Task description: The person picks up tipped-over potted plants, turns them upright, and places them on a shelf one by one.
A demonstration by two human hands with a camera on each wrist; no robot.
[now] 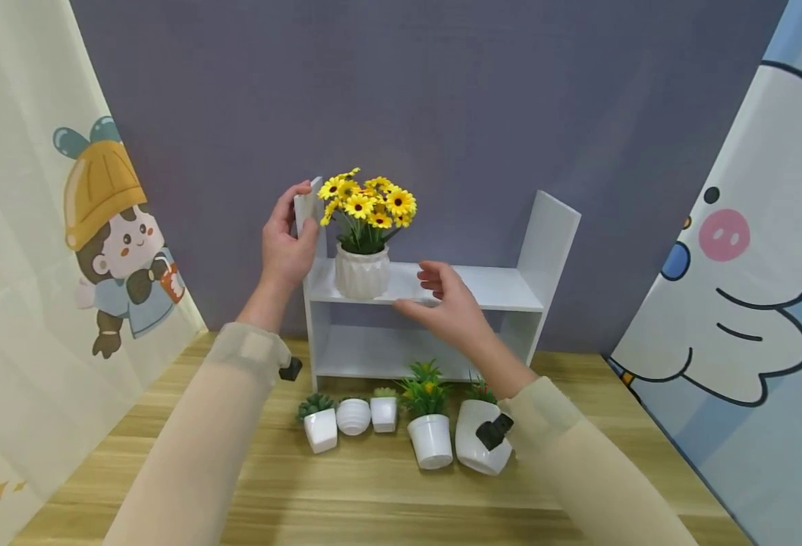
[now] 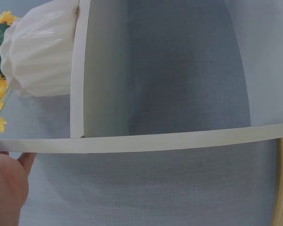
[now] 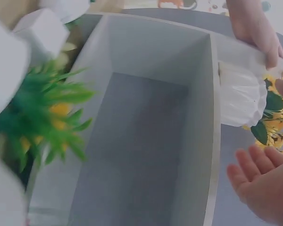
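Observation:
A small white shelf stands on the wooden table against a grey backdrop. My left hand grips the top of its left side panel, thumb on the inner face and fingers around the edge. Just inside that panel, a ribbed white pot with yellow daisy-like flowers sits upright on the upper board. My right hand hovers to the right of the pot by the board's front edge, thumb and fingers spread apart with nothing between them. In the right wrist view its fingers are apart from the pot.
In front of the shelf on the wooden table stand several white pots: a succulent, a round ribbed pot, a small square pot, a leafy yellow-flowered plant and a larger pot partly behind the right wrist camera. Cartoon-printed curtains flank both sides.

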